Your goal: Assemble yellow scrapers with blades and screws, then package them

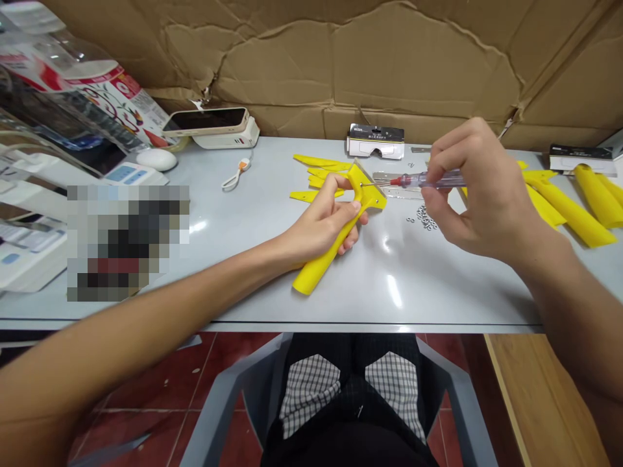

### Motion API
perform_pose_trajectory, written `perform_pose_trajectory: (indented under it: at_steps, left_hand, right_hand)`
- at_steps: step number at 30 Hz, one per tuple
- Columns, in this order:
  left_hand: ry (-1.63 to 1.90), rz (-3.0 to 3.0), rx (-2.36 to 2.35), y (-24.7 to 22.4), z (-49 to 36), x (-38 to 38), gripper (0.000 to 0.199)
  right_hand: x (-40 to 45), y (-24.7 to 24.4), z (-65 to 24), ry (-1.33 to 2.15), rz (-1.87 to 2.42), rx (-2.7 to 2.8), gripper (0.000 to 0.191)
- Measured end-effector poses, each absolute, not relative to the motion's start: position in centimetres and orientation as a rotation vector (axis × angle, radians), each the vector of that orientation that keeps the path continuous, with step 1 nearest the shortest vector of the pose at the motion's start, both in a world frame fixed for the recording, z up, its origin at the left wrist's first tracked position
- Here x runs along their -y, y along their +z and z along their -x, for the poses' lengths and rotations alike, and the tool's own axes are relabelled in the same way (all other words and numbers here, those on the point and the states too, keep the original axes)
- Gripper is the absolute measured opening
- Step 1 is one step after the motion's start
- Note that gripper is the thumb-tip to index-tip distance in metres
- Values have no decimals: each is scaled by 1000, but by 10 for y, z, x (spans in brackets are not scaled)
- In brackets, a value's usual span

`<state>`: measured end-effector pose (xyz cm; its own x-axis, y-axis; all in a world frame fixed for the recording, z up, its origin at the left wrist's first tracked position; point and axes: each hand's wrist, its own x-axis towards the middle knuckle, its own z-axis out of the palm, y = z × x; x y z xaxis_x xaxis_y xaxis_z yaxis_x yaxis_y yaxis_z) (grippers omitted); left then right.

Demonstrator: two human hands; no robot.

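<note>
Left hand (324,220) closed firmly around a yellow plastic scraper (316,272), near mid-table, its head angled toward the right. Right hand (487,194) pinching a clear-handled tester screwdriver (433,180) between thumb and fingertips, metal shaft reaching to the scraper's head. Small metal nuts (426,217) in a loose heap just below the screwdriver, more yellow scrapers (574,211) toward the right edge, all on a pale grey table (389,305); phone (204,121) at upper left.
</note>
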<state>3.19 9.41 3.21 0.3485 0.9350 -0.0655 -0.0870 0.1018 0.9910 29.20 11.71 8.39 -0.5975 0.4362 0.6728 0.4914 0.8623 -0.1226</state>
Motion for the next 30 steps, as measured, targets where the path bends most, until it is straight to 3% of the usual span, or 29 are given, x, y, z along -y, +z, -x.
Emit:
perform_pose_trajectory:
  at_steps: [4, 14, 20, 25, 30]
  left_hand:
    - [942, -1198, -919, 34, -32, -93, 31]
    - [964, -1190, -924, 31, -31, -96, 30]
    - [875, -1229, -842, 32, -28, -95, 27]
    - [839, -1256, -765, 32, -27, -94, 29]
    - [874, -1220, -796, 32, -29, -95, 30]
  right_hand:
    - [-118, 83, -291, -139, 685, 2289, 6]
    - [-114, 84, -293, -103, 744, 2375, 20]
    - [-118, 87, -292, -218, 626, 2219, 4]
    - [-113, 90, -293, -256, 675, 2216, 5]
    - [-110, 87, -296, -196, 773, 2312, 20]
